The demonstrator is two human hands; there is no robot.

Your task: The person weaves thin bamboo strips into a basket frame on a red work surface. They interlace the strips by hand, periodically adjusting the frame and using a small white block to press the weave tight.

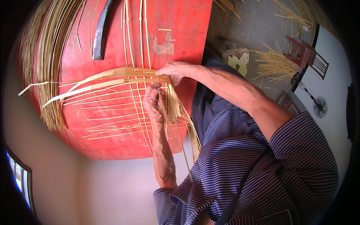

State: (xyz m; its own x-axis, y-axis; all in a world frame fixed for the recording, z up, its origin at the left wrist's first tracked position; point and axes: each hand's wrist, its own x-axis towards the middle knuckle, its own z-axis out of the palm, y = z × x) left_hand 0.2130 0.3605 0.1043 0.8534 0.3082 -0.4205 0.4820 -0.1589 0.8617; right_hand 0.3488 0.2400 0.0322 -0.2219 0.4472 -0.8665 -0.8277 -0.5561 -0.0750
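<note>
Fingers of the right hand (174, 71) are closing narrowly on the right end of the wide bamboo strips (122, 72). Those of the left hand (153, 102) are curling, tips close together, just below the same end. Cannot tell whether the left tips are pinching a strip or only steadying one; the hand itself is hiding the contact.

Surroundings, largest first. Red tabletop (180, 22) is carrying the work. Along its left side a thick bundle of long strips (50, 56) is lying roughly up and down the view, bending over the table edge. Between bundle and body, an open lattice (173, 103) of thin strips is spreading flat: some members are running leftward past the left hand, others upward toward the far side of the table.

Key relation, as judged: the wide strips are lying with their long axis left to right, bowing slightly upward, crossing the upward-running members nearly square. Their free length is extending left of both hands, toward the bundle; only the right end is meeting the fingers. The right hand is gripping from above and the right; the left hand, reaching from below, is sitting nearer the lattice.

Smaller items: a dark blade (101, 35) is resting beyond the strips, well apart from both hands; a short offcut (165, 29) is lying to its right.
</note>
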